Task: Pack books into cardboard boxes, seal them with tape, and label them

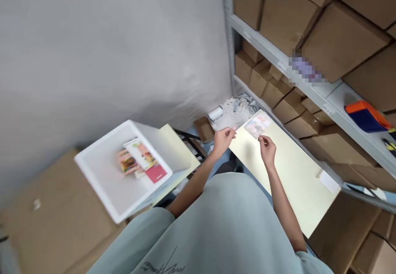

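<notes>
My left hand [223,138] hovers at the near corner of a pale yellow table [293,175], fingers curled in a pinch with nothing clear between them. My right hand [267,148] rests over the table a little to the right, fingertips pinched together just below a small pale printed card [257,125] lying flat near the table's far end. Whether the right fingers touch the card is unclear. Both forearms reach forward over my light green shirt.
A white foam box [102,171] holding colourful printed packs [142,160] stands at left on another pale table. A metal shelf [309,88] with several cardboard boxes runs along the right. A heap of white scraps [235,111] lies beyond the table. Big cartons [52,216] sit at lower left.
</notes>
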Action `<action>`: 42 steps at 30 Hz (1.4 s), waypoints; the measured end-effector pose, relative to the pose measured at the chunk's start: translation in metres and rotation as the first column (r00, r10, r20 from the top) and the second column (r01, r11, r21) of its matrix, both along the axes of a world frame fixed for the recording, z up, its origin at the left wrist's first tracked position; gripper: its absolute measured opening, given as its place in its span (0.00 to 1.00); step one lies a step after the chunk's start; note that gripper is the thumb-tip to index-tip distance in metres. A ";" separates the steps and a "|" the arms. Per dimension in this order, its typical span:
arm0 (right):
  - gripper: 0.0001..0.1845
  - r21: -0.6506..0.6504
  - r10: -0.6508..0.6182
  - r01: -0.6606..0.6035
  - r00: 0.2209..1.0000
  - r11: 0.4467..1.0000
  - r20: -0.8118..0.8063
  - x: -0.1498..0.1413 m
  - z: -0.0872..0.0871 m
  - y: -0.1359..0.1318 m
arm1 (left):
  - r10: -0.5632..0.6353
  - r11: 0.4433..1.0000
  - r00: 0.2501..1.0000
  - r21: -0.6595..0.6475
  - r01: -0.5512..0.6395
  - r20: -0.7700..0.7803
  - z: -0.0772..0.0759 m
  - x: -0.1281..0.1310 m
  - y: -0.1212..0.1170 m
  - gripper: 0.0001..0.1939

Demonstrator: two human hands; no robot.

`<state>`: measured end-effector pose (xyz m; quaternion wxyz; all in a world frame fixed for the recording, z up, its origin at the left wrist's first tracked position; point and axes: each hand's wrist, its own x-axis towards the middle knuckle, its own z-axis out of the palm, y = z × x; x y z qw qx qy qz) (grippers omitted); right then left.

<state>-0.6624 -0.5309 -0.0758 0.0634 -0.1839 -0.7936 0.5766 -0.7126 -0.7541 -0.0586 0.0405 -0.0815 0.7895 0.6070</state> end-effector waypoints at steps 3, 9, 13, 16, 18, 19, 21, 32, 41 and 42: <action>0.22 -0.044 0.115 -0.116 0.993 0.992 -0.033 0.023 0.012 -0.026 | 0.147 0.988 0.988 -0.033 -0.148 -0.040 0.020 0.059 -0.035 0.26; 0.23 -0.114 0.356 -0.361 0.932 0.925 -0.065 0.062 0.031 -0.099 | 0.448 0.894 0.892 0.008 -0.449 -0.061 0.041 0.170 -0.098 0.29; 0.26 -0.111 0.496 -0.505 0.863 0.856 -0.098 0.087 0.047 -0.150 | 0.618 0.786 0.781 0.048 -0.616 -0.094 0.049 0.226 -0.139 0.28; 0.28 -0.065 0.589 -0.599 0.799 0.798 -0.123 0.105 0.059 -0.190 | 0.707 0.706 0.695 0.104 -0.700 -0.130 0.054 0.260 -0.172 0.26; 0.28 -0.042 0.648 -0.658 0.749 0.752 -0.136 0.119 0.067 -0.221 | 0.750 0.660 0.641 0.140 -0.738 -0.161 0.056 0.282 -0.197 0.26; 0.28 -0.037 0.676 -0.686 0.723 0.727 -0.142 0.126 0.070 -0.239 | 0.768 0.639 0.616 0.153 -0.753 -0.175 0.058 0.293 -0.210 0.25; 0.27 -0.023 0.728 -0.739 0.668 0.673 -0.151 0.144 0.077 -0.278 | 0.796 0.602 0.572 0.165 -0.781 -0.197 0.060 0.318 -0.238 0.25; 0.23 -0.006 0.962 -0.967 0.254 0.255 -0.101 0.275 0.033 -0.525 | 0.955 0.293 0.282 0.141 -0.946 -0.090 0.005 0.523 -0.436 0.16; 0.13 -0.205 0.907 -0.937 0.192 0.282 0.374 0.313 -0.042 -0.639 | 0.951 0.300 0.305 0.092 -0.950 0.046 -0.069 0.563 -0.508 0.19; 0.14 -0.225 0.905 -0.931 0.188 0.288 0.382 0.316 -0.048 -0.644 | 0.942 0.325 0.331 0.092 -0.941 0.058 -0.075 0.561 -0.511 0.20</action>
